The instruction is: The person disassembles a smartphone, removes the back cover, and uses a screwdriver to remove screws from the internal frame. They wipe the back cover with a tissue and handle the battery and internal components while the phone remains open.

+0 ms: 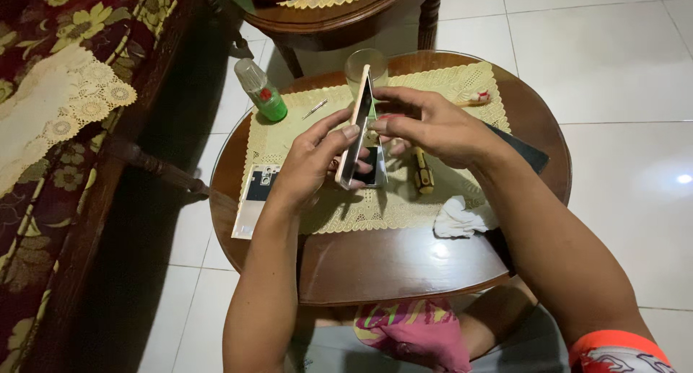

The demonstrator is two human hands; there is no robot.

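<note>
A slim smartphone (pixel 356 128) with a pale gold edge stands on its long side above the middle of the round wooden table (pixel 390 265), turned so that its thin rim and dark screen face the camera. The left hand (pixel 307 164) grips it from the near side, thumb pressed on the edge and fingers curled behind the back, while the right hand (pixel 426 124) closes on its upper part from the far side, fingertips pinched against the screen face near the top; both hands are clamped on the phone and almost touching one another. Under the phone a flat dark panel (pixel 372 167) lies on the yellow lace mat (pixel 404 207) that covers most of the tabletop. Just right of that panel lies a short screwdriver (pixel 423 172) with a yellow and black handle, and nearer the front edge a crumpled white cloth (pixel 458 218). To the left, a phone back cover (pixel 253 200) lies flat, overhanging the mat's edge. Farther back stand a small green bottle (pixel 261 90) with a clear cap and a clear drinking glass (pixel 361 64) behind the phone's top, with thin metal tweezers (pixel 315 110) lying between them. A dark flat case (pixel 523 151) shows beyond the right wrist.
</note>
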